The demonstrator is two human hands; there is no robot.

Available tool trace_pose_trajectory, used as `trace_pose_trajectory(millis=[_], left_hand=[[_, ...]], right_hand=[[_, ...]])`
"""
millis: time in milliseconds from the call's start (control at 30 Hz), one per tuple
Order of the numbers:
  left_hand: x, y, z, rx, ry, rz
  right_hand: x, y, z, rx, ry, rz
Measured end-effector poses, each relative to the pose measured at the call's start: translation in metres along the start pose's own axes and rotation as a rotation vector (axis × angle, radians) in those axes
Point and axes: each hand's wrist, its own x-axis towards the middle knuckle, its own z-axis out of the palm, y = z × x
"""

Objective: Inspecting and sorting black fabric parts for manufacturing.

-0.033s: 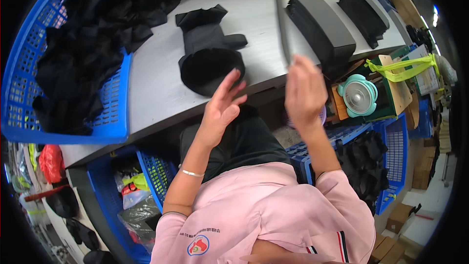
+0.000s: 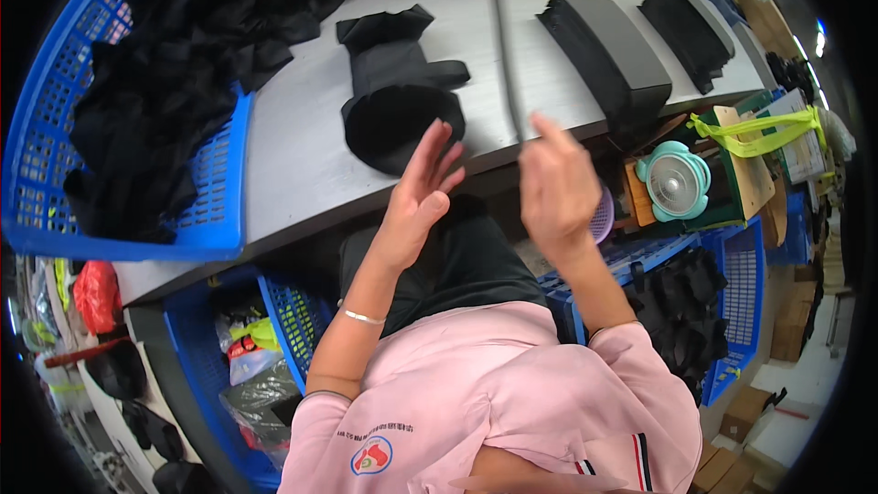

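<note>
My left hand (image 2: 422, 192) hovers open at the table's near edge, fingers extended and thumb apart, with nothing in it. Just beyond its fingertips lies a black fabric piece (image 2: 389, 69), with a wide rounded near end, a side tab and a flared far end. My right hand (image 2: 560, 187) is closed, somewhat blurred, around the lower end of a long thin dark strip (image 2: 503, 46). That strip stretches away over the grey table (image 2: 302, 128); motion smears it, so I cannot tell its material.
Black fabric pieces fill a blue basket (image 2: 206, 242) at the left. Two stacks of black panels (image 2: 608, 50) stand at the right. A teal fan (image 2: 675, 180) sits beside the table. Blue crates (image 2: 745, 288) flank my lap, one holding black pieces.
My right hand and the strip have shifted left, toward my left hand. The left hand stays open in nearly the same place.
</note>
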Motion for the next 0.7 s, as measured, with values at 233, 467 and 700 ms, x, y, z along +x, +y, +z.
trace_pose_trajectory(millis=[233, 467, 700], left_hand=[[-0.021, 0.008, -0.026, -0.106, -0.034, -0.075], [-0.041, 0.018, -0.016, -0.285, 0.188, -0.163], [-0.046, 0.008, -0.018, -0.281, 0.343, -0.144]], right_hand=[[-0.028, -0.062, -0.021, 1.11, -0.726, 0.537], [-0.05, -0.072, -0.017, 0.87, -0.582, 0.666], [-0.058, -0.077, -0.016, 0.8, -0.647, 0.765]])
